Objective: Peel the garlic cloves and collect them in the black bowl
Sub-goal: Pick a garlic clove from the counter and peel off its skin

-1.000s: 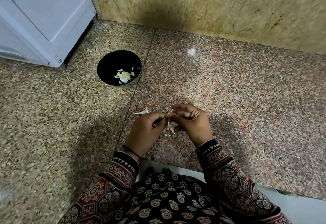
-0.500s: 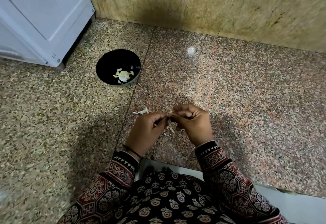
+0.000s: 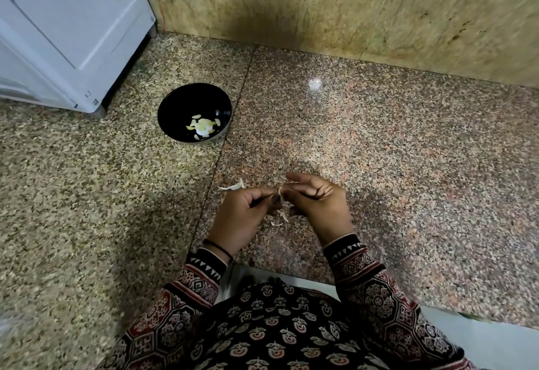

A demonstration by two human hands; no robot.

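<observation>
Since the earlier frame the right hand (image 3: 318, 206) has straightened its index finger; its other fingers stay curled. Both hands meet above the floor (image 3: 379, 165), pinching a clove (image 3: 280, 192) between their fingertips — a strip of skin hangs from it. The left hand (image 3: 245, 212) is curled, thumb and forefinger on the clove. The bowl (image 3: 175, 107) sits well ahead to the left, holding peeled cloves (image 3: 203, 126). Scraps (image 3: 234, 186) lie just beside the left hand.
</observation>
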